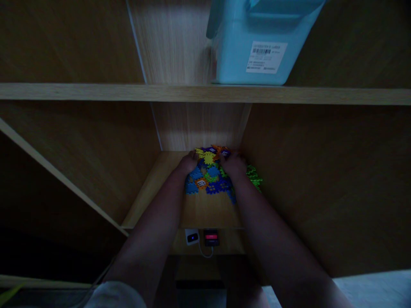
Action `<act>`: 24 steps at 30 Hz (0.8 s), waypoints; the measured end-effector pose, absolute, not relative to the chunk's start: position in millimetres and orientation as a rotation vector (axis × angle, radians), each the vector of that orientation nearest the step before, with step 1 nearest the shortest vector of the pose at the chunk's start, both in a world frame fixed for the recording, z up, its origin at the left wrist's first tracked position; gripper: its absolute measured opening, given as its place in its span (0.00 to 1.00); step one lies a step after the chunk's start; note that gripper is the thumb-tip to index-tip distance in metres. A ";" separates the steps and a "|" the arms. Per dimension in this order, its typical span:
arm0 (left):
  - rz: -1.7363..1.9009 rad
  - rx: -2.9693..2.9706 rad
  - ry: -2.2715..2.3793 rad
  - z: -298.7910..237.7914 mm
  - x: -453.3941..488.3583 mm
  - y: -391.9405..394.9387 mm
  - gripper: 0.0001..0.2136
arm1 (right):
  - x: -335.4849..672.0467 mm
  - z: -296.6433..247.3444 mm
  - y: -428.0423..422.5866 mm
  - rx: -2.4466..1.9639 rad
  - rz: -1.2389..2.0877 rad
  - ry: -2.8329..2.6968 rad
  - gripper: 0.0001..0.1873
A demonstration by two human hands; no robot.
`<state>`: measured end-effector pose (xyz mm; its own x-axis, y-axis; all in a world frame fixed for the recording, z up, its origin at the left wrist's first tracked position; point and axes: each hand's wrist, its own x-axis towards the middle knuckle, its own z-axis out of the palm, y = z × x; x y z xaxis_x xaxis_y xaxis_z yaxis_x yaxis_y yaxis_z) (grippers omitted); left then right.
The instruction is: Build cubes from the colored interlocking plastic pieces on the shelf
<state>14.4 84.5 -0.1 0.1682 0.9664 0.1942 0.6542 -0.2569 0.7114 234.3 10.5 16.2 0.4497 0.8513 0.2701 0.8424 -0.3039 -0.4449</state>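
Observation:
A heap of interlocking plastic building tiles (pixel 212 172) with toothed edges, in blue, yellow, orange, green and purple, lies at the back of the lower shelf. At its left side, my left hand (pixel 189 162) has its fingers curled against the edge of a yellow tile (pixel 199 152). My right hand (pixel 234 164) reaches into the right side, its fingers bent around tiles beside a dark purple one (pixel 225 152). Green tiles (pixel 254 176) show to the right of that wrist. Both hands' fingertips are partly hidden among the tiles.
Overhead runs an upper shelf board (pixel 180 93) with a light blue plastic bin (pixel 237 51) on it. Wooden side panels (pixel 314 179) close in both arms. Below the shelf's front edge are a small white device (pixel 192 237) and a dark device with a red display (pixel 211 238), joined by a cable.

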 end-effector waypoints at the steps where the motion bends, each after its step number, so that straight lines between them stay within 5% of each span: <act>1: 0.878 1.989 1.471 -2.1 16.9 85.3 0.19 | 234.9 18.6 10.3 -2.152 0.064 -1.450 0.45; 18: 1.218 1.551 0.700 6.0 24.8 75.5 0.25 | 234.8 0.5 29.5 -1.287 0.241 -1.497 0.38; 24: 1.440 1.627 1.175 16.0 17.1 72.2 0.18 | 241.5 13.9 21.2 -1.497 0.065 -1.407 0.35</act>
